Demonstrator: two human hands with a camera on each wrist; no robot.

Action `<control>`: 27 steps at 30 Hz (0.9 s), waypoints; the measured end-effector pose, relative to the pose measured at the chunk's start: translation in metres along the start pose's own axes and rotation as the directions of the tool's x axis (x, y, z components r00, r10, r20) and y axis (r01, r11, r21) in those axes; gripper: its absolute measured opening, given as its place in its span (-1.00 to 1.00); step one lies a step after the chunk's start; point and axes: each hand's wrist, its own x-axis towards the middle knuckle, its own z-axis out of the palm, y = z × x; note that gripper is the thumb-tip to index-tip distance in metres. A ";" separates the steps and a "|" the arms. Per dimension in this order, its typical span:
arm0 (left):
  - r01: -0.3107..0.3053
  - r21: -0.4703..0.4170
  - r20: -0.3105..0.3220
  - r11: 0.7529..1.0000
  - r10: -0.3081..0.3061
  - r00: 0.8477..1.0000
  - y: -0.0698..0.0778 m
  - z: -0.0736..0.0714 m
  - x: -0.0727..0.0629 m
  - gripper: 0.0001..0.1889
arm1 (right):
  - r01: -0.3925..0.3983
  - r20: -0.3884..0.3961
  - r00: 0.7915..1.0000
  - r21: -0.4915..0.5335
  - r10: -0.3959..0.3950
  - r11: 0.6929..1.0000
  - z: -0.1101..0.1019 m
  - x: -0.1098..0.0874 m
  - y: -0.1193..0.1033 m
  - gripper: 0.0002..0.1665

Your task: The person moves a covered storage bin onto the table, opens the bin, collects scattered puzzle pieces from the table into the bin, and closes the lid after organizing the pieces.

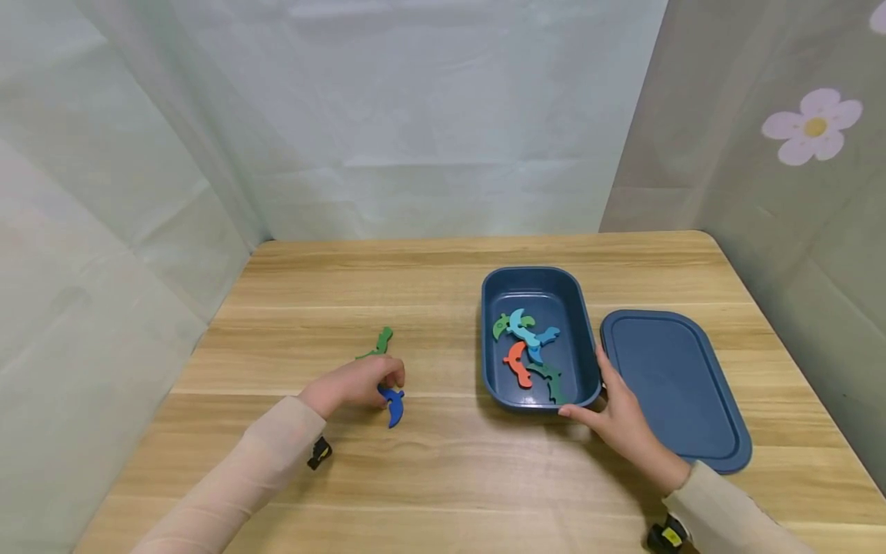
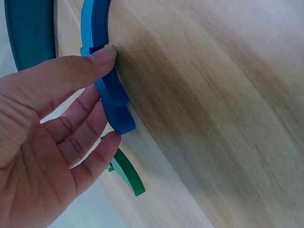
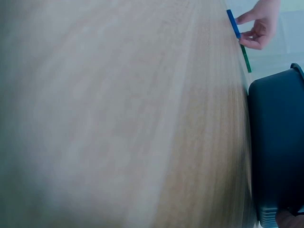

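Observation:
My left hand [image 1: 356, 382] pinches a dark blue bird-shaped piece [image 1: 395, 409] between thumb and fingers, low over the table. In the left wrist view the thumb lies across the middle of this blue piece [image 2: 115, 111]. Just beyond the hand lies a green piece [image 1: 384, 338], partly hidden by it. The right hand [image 1: 623, 422] holds the near right corner of a navy blue box [image 1: 488, 346], thumb at the front rim and fingers along the side. Inside the box lie an orange piece [image 1: 515, 365], a light blue piece [image 1: 522, 329], a dark green piece [image 1: 552, 380] and others.
A navy lid [image 1: 681, 392] lies flat on the wooden table [image 1: 415, 492], to the right of the box. Pale cloth hangs [image 1: 429, 123] behind the table and at its sides. A black wrist device [image 1: 320, 452] shows under the left sleeve.

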 end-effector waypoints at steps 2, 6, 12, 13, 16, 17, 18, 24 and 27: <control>-0.013 -0.004 -0.006 1.000 0.013 1.000 0.000 0.000 0.000 -0.70 | -0.005 0.001 1.000 0.000 0.005 1.000 0.000 0.000 0.000 0.33; -0.034 -0.008 -0.012 0.999 0.033 0.999 0.000 0.001 0.002 -0.71 | -0.010 0.002 1.000 -0.005 0.010 1.000 0.000 0.000 0.000 0.34; 0.000 -0.030 -0.008 1.000 0.000 1.000 -0.002 0.003 0.003 -0.73 | 0.000 -0.002 1.000 -0.003 0.000 1.000 0.000 -0.001 0.000 0.33; 0.004 -0.032 -0.012 0.999 -0.004 1.000 -0.002 0.004 0.003 -0.74 | 0.001 -0.003 1.000 -0.002 -0.001 1.000 0.000 -0.001 0.000 0.33; 0.011 -0.041 -0.019 0.999 -0.012 1.000 -0.002 0.005 0.004 -0.77 | 0.003 -0.005 1.000 -0.003 -0.003 1.000 0.000 -0.001 0.000 0.33; 0.012 -0.043 -0.020 0.999 -0.013 1.000 -0.001 0.005 0.004 -0.77 | 0.003 -0.006 1.000 -0.002 -0.003 1.000 0.000 -0.001 0.000 0.33; 0.015 -0.047 -0.020 0.999 -0.016 1.000 -0.001 0.005 0.004 -0.78 | 0.004 -0.005 1.000 -0.002 -0.004 1.000 0.000 -0.001 -0.001 0.33; 0.009 -0.074 -0.010 0.997 -0.009 1.000 0.001 0.004 0.004 -0.81 | 0.002 -0.004 1.000 -0.008 -0.002 1.000 0.000 -0.001 -0.001 0.33; 0.014 -0.083 -0.005 0.996 -0.015 1.000 0.002 0.005 0.004 -0.81 | 0.000 -0.006 1.000 -0.015 0.000 1.000 0.000 -0.001 -0.001 0.33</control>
